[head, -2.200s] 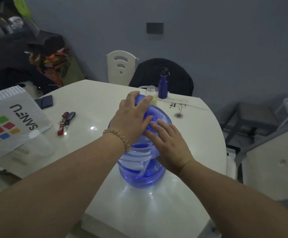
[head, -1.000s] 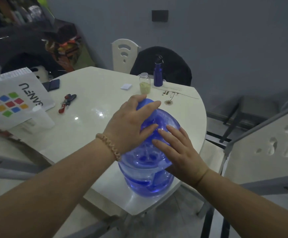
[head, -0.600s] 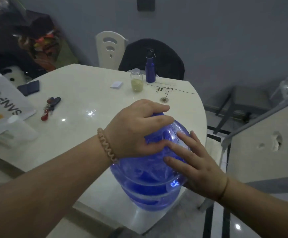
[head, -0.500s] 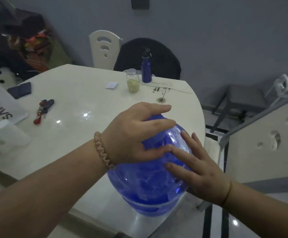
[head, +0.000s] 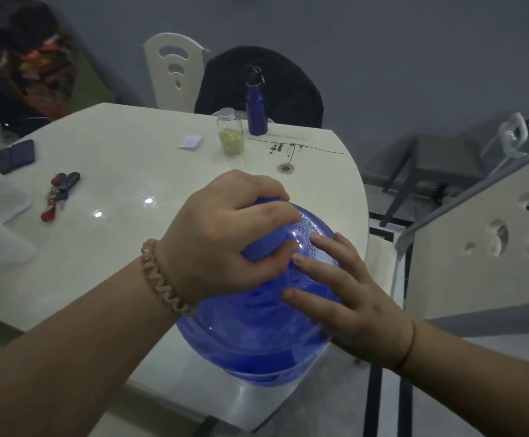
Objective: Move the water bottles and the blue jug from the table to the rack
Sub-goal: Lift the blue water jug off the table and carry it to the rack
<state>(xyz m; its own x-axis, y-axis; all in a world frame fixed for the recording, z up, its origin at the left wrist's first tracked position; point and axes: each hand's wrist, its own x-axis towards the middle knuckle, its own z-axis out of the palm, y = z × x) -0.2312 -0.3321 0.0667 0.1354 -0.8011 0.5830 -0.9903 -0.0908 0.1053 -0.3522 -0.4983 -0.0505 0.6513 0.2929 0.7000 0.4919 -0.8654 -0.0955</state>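
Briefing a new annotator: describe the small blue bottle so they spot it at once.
Look to the far edge of the white table, in front of the black-draped chair. The bottle stands upright there, right of a clear jar. Unlike the jar, it is slim, opaque dark blue, with a black cap and ring.

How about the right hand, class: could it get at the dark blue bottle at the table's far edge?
Probably not yet. The right hand presses flat on the blue jug, whose cap the left hand grips. Nothing stands between it and the dark blue bottle, which is far across the table.
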